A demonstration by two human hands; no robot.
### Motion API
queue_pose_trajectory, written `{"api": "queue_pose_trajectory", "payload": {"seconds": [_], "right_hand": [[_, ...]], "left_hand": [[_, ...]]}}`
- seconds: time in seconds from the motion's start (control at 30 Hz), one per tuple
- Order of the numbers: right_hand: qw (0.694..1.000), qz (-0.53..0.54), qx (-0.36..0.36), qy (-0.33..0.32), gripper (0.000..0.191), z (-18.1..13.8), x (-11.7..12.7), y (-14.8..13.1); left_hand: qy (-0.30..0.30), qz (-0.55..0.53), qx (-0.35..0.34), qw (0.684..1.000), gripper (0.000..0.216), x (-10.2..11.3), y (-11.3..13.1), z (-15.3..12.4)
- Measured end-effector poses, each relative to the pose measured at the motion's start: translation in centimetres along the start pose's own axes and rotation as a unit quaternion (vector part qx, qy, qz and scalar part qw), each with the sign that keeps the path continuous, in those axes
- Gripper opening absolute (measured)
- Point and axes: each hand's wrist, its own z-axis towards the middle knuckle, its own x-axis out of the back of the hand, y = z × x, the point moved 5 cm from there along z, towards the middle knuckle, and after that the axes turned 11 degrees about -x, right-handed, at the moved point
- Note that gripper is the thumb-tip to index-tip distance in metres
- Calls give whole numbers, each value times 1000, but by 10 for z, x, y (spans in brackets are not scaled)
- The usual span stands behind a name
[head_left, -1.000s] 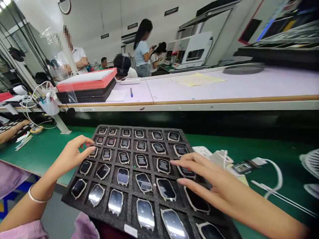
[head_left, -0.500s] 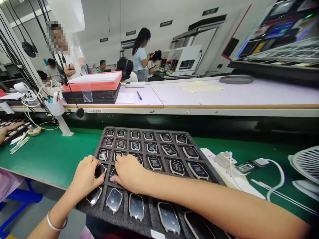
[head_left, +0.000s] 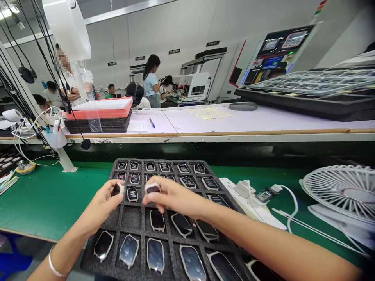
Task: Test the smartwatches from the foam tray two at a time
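A dark foam tray [head_left: 131, 218] with rows of compartments lies in front of me, tilted down towards me. Smartwatch bodies without straps sit in most compartments; several in the far rows show lines of text, while the nearer ones, such as this watch [head_left: 155, 254], have dark or glossy screens. Above the tray's left side, my left hand [head_left: 102, 201] pinches a smartwatch [head_left: 117, 189] between thumb and fingers. My right hand [head_left: 171, 193] reaches across from the right and grips another smartwatch [head_left: 152, 189], raised over the third row. Its wrist and forearm cover part of the tray.
A white power strip [head_left: 258, 205] with plugs and a cable lies right of the tray, beside a white fan [head_left: 336, 195]. A shelf [head_left: 205, 127] runs behind, carrying red and black trays [head_left: 99, 117] and a stacked tray [head_left: 307, 93]. Several people are in the background.
Both hands have lifted a watch from the fourth row of the tray, leaving bare foam there. The view has shifted right and tilted upward.
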Motion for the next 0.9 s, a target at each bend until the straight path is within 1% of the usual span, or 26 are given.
{"api": "queue_pose_trajectory", "payload": {"seconds": [0.03,0.1,0.17,0.23,0.3,0.37,0.43,0.53,0.6,0.7,0.8,0.9], "right_hand": [[998,60,-9,29,25,0,16,4],[981,176,-15,78,28,-1,45,9],[962,256,1,95,26,-3,64,9],[953,287,28,89,28,-5,73,4],[953,290,49,75,38,-8,76,-3],[955,284,64,60,47,-9,75,-5],[955,282,74,50,50,-8,73,-2],[952,294,80,40,49,-3,72,11],[949,304,76,33,50,0,71,21],[946,316,64,20,50,1,68,32],[944,326,44,3,50,0,62,37],[943,332,27,-8,50,-2,59,39]], "left_hand": [[-6,-16,12,1000,42,-8,4,7],[-19,-35,17,999,38,-26,13,24],[-35,-34,-3,999,35,-45,23,42],[-47,-28,-35,998,34,-62,33,61],[-50,-22,-73,996,32,-76,41,77],[-50,-17,-103,993,31,-85,43,89],[-40,3,-123,992,31,-89,38,95],[-14,48,-141,989,30,-90,22,96],[-3,61,-139,988,31,-91,9,92],[5,53,-118,992,36,-91,-6,87],[0,27,-91,995,37,-93,-13,85],[-6,13,-75,997,36,-94,-13,82]]}}
